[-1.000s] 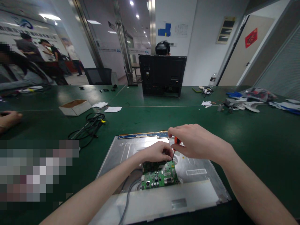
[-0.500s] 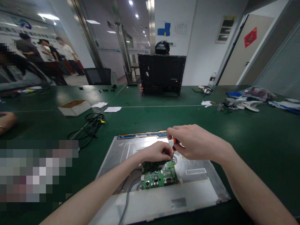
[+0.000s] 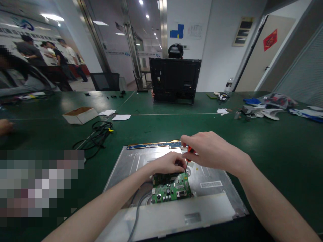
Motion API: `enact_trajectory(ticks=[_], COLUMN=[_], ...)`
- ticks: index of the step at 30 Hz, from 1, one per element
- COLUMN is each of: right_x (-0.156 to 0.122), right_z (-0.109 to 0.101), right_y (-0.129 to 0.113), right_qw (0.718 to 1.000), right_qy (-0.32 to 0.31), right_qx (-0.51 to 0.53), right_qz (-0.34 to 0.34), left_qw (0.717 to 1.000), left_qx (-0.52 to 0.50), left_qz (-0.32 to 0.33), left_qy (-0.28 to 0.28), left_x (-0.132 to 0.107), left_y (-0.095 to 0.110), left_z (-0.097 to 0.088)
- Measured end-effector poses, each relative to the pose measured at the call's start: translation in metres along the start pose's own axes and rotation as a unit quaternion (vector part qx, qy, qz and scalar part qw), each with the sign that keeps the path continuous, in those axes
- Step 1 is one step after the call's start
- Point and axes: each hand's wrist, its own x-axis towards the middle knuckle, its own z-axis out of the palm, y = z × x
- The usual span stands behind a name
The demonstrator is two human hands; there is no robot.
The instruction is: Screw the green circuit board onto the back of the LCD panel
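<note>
While the wall at far left carries a blue emblem [image 3: 26, 24] over a line of lettering too blurred to read, the foreground is filled by a long green counter [image 3: 148, 126]. On it, before the person, a silvery metal panel [image 3: 141, 157] lies flat, its long axis running left to right, far edge slightly tilted up toward the right. Across the counter stands a black casing [image 3: 176, 80], upright, a person behind it. A pale plate [image 3: 214, 206] spans the panel's near edge. On the door, a red diamond [image 3: 270, 40] bears a mark I cannot make out.

The right hand [image 3: 207, 148] is closed around a screwdriver; the left hand [image 3: 168, 163] rests over the far edge of a circuit board [image 3: 171, 191], fingers curled together at its far right corner, though whether they pinch anything I cannot tell. The green board sits on the middle of the panel, its visible part wider than deep. A narrow blue strip [image 3: 151, 146] follows the panel's far edge. Red and black, the screwdriver [image 3: 190, 150] stands steeply, handle up, its shaft leaning slightly left and pointing down to the board's far right corner. Right of the board, a white barcode label [image 3: 211, 184] lies lengthwise; its print is too small to read.
</note>
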Motion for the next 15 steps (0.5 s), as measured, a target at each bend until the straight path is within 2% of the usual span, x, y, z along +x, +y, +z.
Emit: enact_trajectory(ticks=[8,15], right_x=[-0.0063,-0.0035], right_z=[-0.0019,0.0006], right_y=[-0.0004,0.0002], right_qw=[0.998,0.999], right_qy=[0.002,0.009], right_qx=[0.034,0.021], right_qz=[-0.045,-0.032], left_qw=[1.000,1.000], left_qx=[-0.006,-0.010], left_qz=[0.007,0.001], left_qy=[0.002,-0.004], left_x=[0.0011,0.0008], left_y=[-0.0039,-0.0037], left_z=[0.0008,0.0013])
